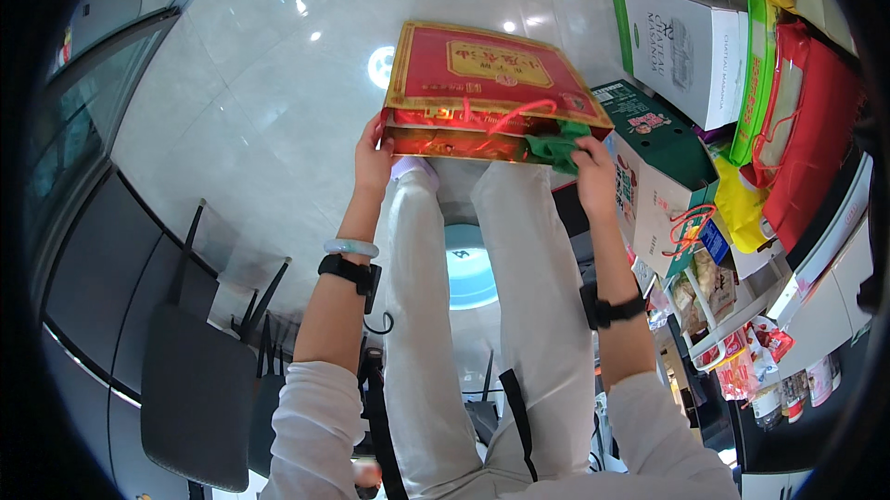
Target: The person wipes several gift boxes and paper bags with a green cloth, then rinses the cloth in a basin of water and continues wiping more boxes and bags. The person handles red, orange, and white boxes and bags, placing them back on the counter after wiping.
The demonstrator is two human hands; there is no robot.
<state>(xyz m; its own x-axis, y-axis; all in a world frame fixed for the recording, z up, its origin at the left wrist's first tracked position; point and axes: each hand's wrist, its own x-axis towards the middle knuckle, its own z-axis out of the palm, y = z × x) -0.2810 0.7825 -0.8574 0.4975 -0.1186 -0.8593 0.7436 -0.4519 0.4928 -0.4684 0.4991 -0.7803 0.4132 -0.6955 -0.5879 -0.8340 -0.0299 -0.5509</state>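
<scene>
A red and gold paper gift bag [497, 69] lies flat across both hands, its mouth towards me. Inside it show shiny red and gold packages [452, 144], a green cloth-like piece [553, 150] and a red cord handle [521, 114]. At the bag's left corner, my left hand [374, 152] grips the edge, its thumb at the opening. My right hand [594, 163] is at the right end of the opening, its fingertips pinching the green piece beside the bag's edge. The far ends of the packages are hidden in the bag.
To the right stand a dark green and white carton [653, 173], a white box [685, 48], a red bag [817, 145] and a white wire rack [716, 333] with packets. A grey chair [198, 389] is at lower left. A light blue round tub [471, 270] shows between my legs.
</scene>
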